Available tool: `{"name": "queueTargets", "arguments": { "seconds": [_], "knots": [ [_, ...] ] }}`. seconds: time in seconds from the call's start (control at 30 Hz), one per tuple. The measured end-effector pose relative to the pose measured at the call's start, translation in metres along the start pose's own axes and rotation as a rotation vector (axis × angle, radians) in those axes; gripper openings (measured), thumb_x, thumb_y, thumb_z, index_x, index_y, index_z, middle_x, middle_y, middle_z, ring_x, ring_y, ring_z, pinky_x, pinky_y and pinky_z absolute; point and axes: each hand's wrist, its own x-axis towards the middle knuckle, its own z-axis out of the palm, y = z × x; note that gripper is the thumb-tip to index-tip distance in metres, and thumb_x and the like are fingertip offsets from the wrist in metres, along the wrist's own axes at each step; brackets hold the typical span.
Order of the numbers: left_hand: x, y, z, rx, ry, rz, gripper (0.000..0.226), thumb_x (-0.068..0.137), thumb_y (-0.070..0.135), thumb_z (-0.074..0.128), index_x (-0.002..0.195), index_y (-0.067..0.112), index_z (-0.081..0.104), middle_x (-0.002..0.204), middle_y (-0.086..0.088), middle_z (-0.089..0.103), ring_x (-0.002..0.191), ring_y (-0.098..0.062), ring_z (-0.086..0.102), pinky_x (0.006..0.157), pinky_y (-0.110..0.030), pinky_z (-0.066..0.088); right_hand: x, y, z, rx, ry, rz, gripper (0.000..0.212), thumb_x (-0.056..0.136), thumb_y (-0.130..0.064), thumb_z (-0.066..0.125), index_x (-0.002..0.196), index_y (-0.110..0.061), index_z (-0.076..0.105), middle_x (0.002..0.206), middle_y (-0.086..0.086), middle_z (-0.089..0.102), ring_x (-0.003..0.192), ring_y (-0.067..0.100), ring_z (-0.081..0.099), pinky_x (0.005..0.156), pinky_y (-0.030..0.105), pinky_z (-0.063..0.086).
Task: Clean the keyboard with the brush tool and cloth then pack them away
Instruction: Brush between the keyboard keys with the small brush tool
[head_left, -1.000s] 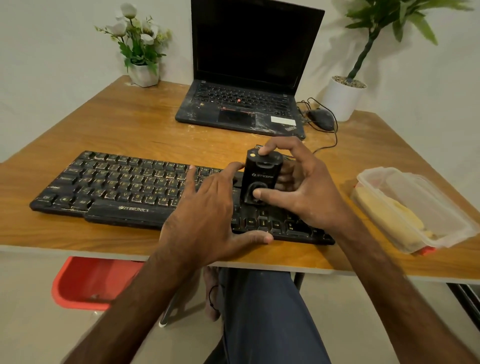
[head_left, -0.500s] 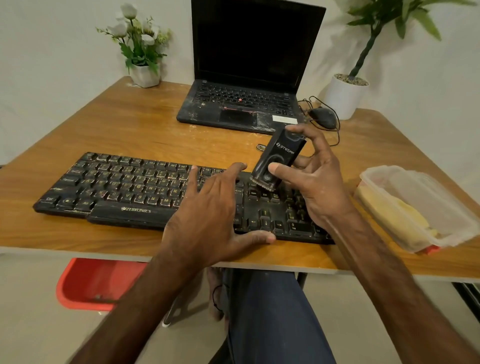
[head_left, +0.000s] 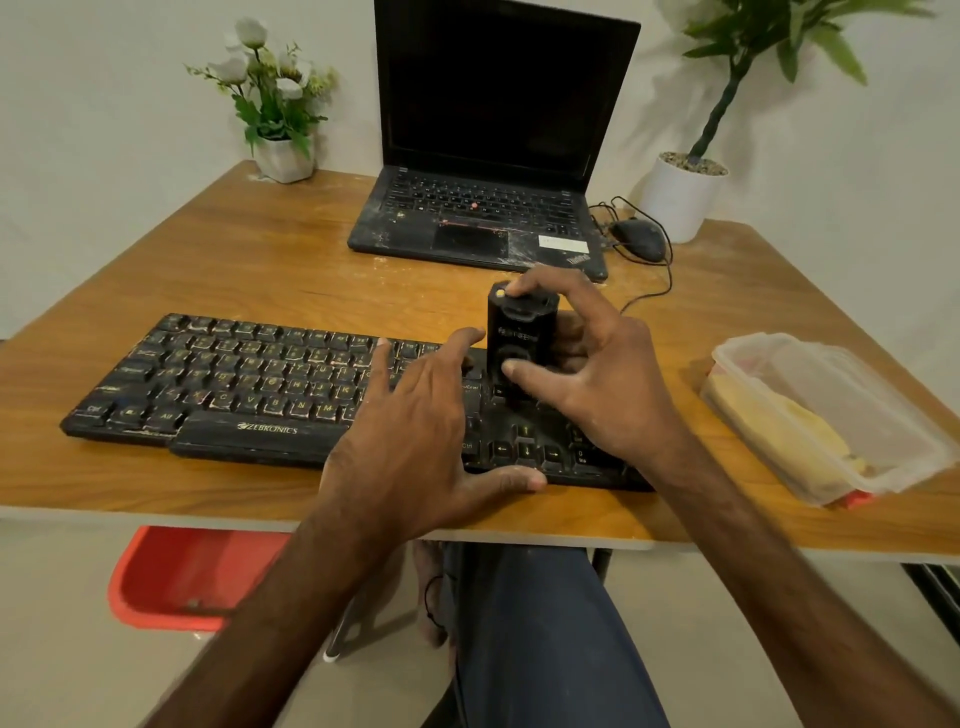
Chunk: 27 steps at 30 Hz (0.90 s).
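Note:
A dusty black keyboard (head_left: 249, 384) lies along the front of the wooden table (head_left: 260, 270). My right hand (head_left: 597, 379) grips a black block-shaped brush tool (head_left: 517, 332), upright with its lower end down on the keys at the keyboard's right part. Thumb on its front, index finger on its top. My left hand (head_left: 421, 436) rests flat on the keyboard just left of the tool, fingers spread, thumb at the front edge. A yellow cloth (head_left: 779, 431) lies inside a clear plastic container (head_left: 852, 384) at the right.
A dusty open laptop (head_left: 483, 218) stands at the back, with a black mouse (head_left: 639, 239) and its cable beside it. A flower pot (head_left: 283, 156) stands back left, a white plant pot (head_left: 680, 195) back right. A red stool (head_left: 176, 577) sits under the table.
The brush tool was tilted and lifted toward the back half a second ago; it now stands upright on the keys again. My left hand has stayed in place.

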Motion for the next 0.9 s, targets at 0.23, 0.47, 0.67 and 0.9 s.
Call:
{"name": "queueTargets", "arguments": {
  "seconds": [0.23, 0.47, 0.67, 0.9],
  "knots": [
    [-0.001, 0.000, -0.001, -0.018, 0.014, 0.012, 0.120, 0.069, 0.100, 0.031, 0.151, 0.020, -0.006, 0.157, -0.004, 0.032, 0.143, -0.018, 0.038, 0.122, -0.060, 0.009, -0.004, 0.008, -0.003, -0.128, 0.070, -0.040, 0.059, 0.083, -0.009, 0.078, 0.132, -0.027, 0.051, 0.116, -0.005, 0.066, 0.098, 0.007, 0.069, 0.073, 0.028, 0.062],
    [-0.001, 0.000, -0.001, -0.009, 0.015, 0.008, 0.120, 0.069, 0.100, 0.029, 0.151, 0.020, -0.005, 0.156, -0.004, 0.033, 0.143, -0.018, 0.038, 0.122, -0.060, 0.009, -0.015, 0.007, -0.005, 0.002, 0.082, 0.003, 0.060, 0.080, -0.008, 0.080, 0.128, -0.030, 0.052, 0.113, -0.009, 0.065, 0.097, 0.007, 0.070, 0.070, 0.024, 0.060],
    [0.000, -0.001, 0.000, -0.014, 0.016, 0.015, 0.119, 0.069, 0.100, 0.028, 0.150, 0.020, -0.003, 0.156, -0.003, 0.033, 0.142, -0.017, 0.039, 0.122, -0.060, 0.010, -0.020, 0.011, -0.023, -0.171, 0.228, 0.017, 0.058, 0.083, -0.014, 0.079, 0.132, -0.029, 0.051, 0.109, -0.022, 0.060, 0.093, 0.001, 0.069, 0.066, 0.022, 0.061],
    [0.000, -0.001, 0.001, -0.004, 0.024, 0.011, 0.121, 0.069, 0.100, 0.027, 0.152, 0.015, 0.002, 0.155, -0.003, 0.036, 0.140, -0.018, 0.041, 0.122, -0.060, 0.009, -0.029, 0.011, -0.020, -0.213, 0.112, -0.043, 0.058, 0.085, -0.014, 0.077, 0.131, -0.036, 0.048, 0.113, -0.018, 0.062, 0.096, -0.001, 0.067, 0.070, 0.014, 0.057]
  ]
}}
